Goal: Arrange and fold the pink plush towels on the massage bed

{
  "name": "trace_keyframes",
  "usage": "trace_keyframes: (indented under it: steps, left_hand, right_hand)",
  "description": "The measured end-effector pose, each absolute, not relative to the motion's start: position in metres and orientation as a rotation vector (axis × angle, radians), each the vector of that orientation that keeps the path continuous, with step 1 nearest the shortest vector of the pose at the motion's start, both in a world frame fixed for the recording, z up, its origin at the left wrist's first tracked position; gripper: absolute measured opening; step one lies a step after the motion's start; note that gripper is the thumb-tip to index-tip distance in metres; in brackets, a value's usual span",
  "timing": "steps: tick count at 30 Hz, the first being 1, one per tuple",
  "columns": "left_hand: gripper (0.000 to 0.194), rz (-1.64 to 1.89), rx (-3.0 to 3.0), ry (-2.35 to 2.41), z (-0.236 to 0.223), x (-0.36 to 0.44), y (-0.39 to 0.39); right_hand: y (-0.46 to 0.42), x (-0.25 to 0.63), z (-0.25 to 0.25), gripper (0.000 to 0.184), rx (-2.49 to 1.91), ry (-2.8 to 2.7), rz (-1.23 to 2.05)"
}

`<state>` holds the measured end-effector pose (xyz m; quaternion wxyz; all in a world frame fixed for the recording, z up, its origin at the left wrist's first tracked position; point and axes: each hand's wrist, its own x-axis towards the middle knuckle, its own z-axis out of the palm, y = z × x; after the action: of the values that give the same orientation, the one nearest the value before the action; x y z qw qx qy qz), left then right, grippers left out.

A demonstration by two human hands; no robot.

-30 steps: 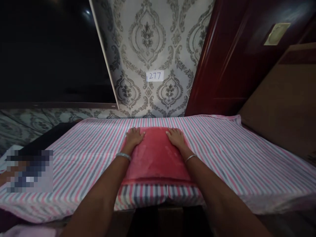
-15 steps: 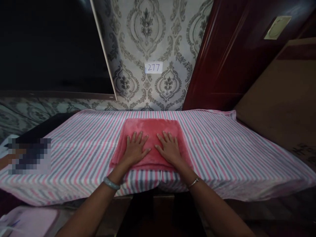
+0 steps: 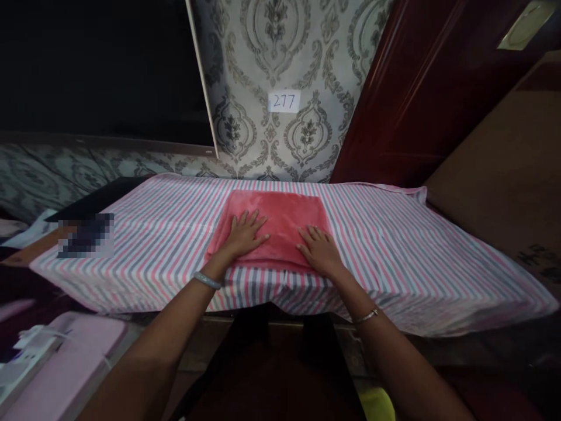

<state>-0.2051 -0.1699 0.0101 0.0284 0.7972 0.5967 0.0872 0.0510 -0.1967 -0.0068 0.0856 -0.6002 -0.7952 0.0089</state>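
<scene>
A folded pink plush blanket lies flat near the front edge of a table with a striped cloth. My left hand rests palm down on the blanket's left part, fingers spread. On its right side, close to the right edge, my right hand also lies flat with the fingers apart. Neither hand grasps anything. Folded layers show along the blanket's left and front edges.
A pixelated dark item sits at the table's left end. A cardboard box stands at the right. Behind hangs a dark screen. At lower left, a power strip lies on a pink surface.
My right hand has slid right, toward the blanket's right edge, so my hands are farther apart. The left stays on the left part. The camera view has tilted down and shifted left.
</scene>
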Motion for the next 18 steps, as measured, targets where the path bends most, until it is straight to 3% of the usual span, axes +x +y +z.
trace_keyframes:
  steps: [4,9,18]
  left_hand:
    - [0.060,0.350,2.522,1.909,0.019,-0.213,-0.193]
    - [0.059,0.422,2.543,2.043,0.002,-0.238,-0.233]
    - [0.084,0.444,2.604,1.848,-0.022,-0.277,-0.235]
  right_hand:
    - [-0.225,0.070,-0.017,0.053,-1.823,-2.286,-0.050]
    - [-0.244,0.075,-0.043,0.056,-1.566,-2.274,-0.130]
    - [-0.238,0.092,-0.072,0.065,-1.349,-2.255,-0.091]
